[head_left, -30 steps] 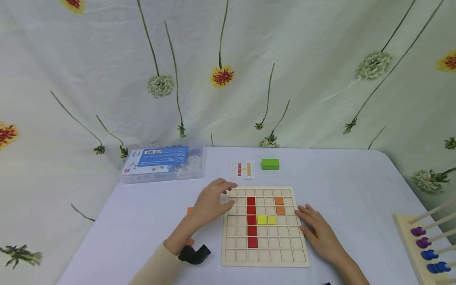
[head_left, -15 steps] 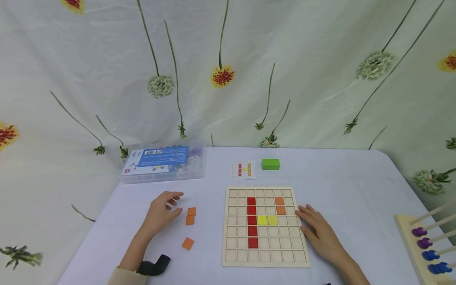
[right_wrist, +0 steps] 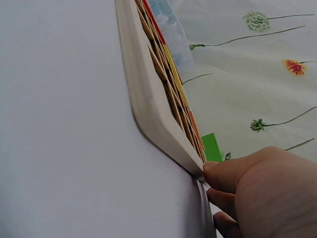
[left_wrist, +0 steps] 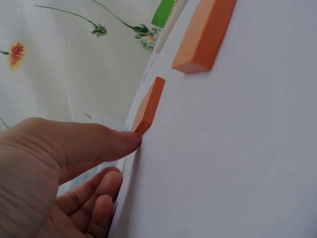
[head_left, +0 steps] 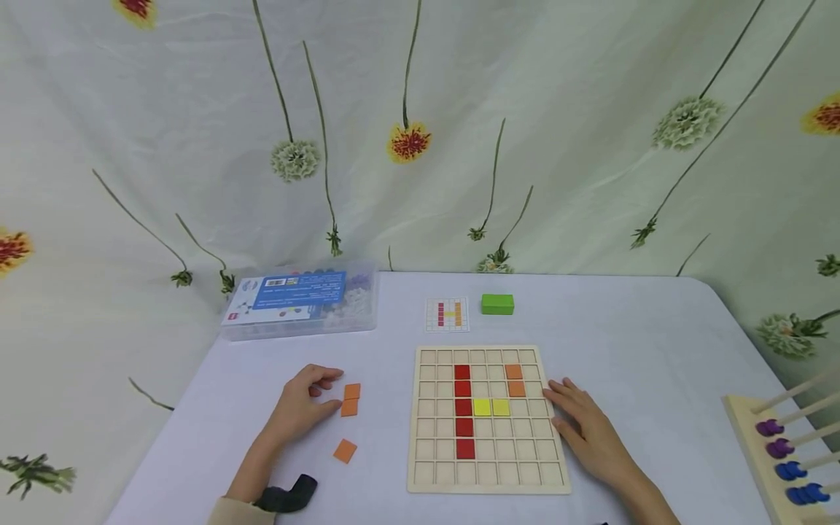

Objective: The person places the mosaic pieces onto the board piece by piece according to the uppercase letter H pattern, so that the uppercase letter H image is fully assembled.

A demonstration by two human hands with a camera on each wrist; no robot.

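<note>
My left hand is left of the board, beside two small square tiles, an orange tile and a second orange tile just below it. In the left wrist view the thumb tip meets the near end of an orange tile, while the other fingers curve loosely below. My right hand rests at the right edge of the wooden grid board, its thumb and fingertips against the rim. On the board are a column of red tiles, two yellow tiles and two orange tiles.
A lone orange tile lies nearer the front. Behind the board are a pattern card and a green block. A clear plastic box stands back left, and a bead frame at the right edge.
My left hand has left the board's upper left side and moved left, down to the loose orange tiles, its thumb now at the lower one. My right hand has stayed put.
</note>
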